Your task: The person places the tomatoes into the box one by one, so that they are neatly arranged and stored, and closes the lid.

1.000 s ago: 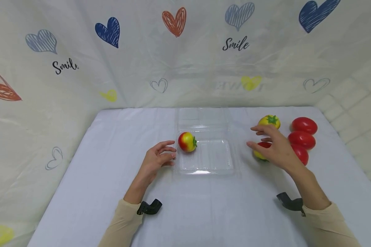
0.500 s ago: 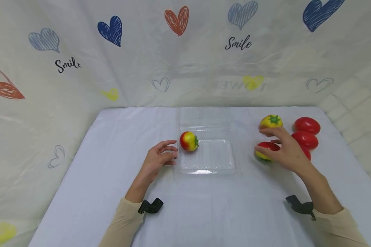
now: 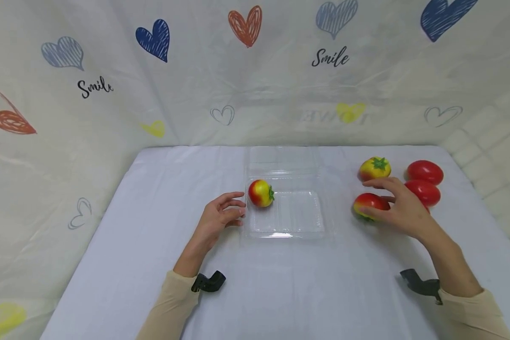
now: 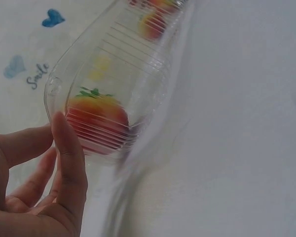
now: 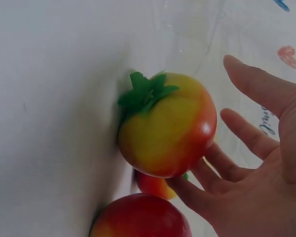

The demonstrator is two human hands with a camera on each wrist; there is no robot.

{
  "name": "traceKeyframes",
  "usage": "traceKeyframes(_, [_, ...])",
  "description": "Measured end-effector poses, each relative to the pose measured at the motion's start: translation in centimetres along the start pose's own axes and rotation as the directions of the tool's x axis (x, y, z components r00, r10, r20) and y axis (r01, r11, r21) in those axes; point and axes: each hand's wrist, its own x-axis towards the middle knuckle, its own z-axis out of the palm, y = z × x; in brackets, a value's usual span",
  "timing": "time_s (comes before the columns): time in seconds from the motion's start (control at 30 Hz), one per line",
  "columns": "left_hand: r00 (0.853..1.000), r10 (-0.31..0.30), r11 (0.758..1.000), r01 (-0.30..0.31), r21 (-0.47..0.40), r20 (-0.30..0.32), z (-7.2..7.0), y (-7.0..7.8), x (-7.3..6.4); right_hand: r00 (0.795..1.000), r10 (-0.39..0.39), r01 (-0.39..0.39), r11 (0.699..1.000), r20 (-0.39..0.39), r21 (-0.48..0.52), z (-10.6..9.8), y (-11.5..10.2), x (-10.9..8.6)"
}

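Observation:
A clear plastic clamshell container (image 3: 297, 212) lies with its lid (image 3: 280, 160) folded back. A red-and-yellow toy tomato (image 3: 260, 193) sits in its upper left corner. My left hand (image 3: 214, 218) is at the container's left edge, its fingertips at the rim, fingers loosely bent. My right hand (image 3: 403, 210) reaches around another toy tomato (image 5: 165, 131), thumb and fingers spread. In the right wrist view a gap shows between the thumb and this tomato; some fingers are partly behind it. This tomato's green leaves face the near side, low down.
A yellow toy tomato with green leaves (image 3: 374, 168) lies beyond the right hand. Red oval toy fruits (image 3: 425, 172) stand in a column at the right, the nearest mostly hidden by the hand. A white cloth covers the table (image 3: 280, 283); a printed curtain hangs behind.
My right hand has moved rightward and settled around the near tomato, covering more of the nearest red fruit. My left hand stays at the container's left edge. The head view has shifted slightly.

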Motion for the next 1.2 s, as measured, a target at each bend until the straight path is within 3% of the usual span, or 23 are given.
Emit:
traceKeyframes(0.27, [1.0,0.006,1.0,-0.006,-0.021,0.005,-0.1,0.0,0.0,0.997,-0.022,0.024,0.999,0.068,-0.031,0.0,0.2,-0.2])
traceKeyframes(0.53, [1.0,0.008,0.999,-0.008,-0.034,0.011,-0.1,-0.2,0.1,0.995,-0.073,0.076,0.996,0.066,-0.046,0.6,0.6,0.1])
traceKeyframes(1.0, [1.0,0.007,0.999,-0.007,-0.036,0.016,-0.1,0.0,0.0,0.997,0.042,-0.041,0.999,0.061,-0.017,1.8,1.0,0.5])
traceKeyframes(1.2, [1.0,0.0,0.999,0.0,-0.036,0.011,-0.1,-0.1,0.1,0.998,0.043,-0.043,0.999,0.036,0.0,1.9,1.0,0.5])
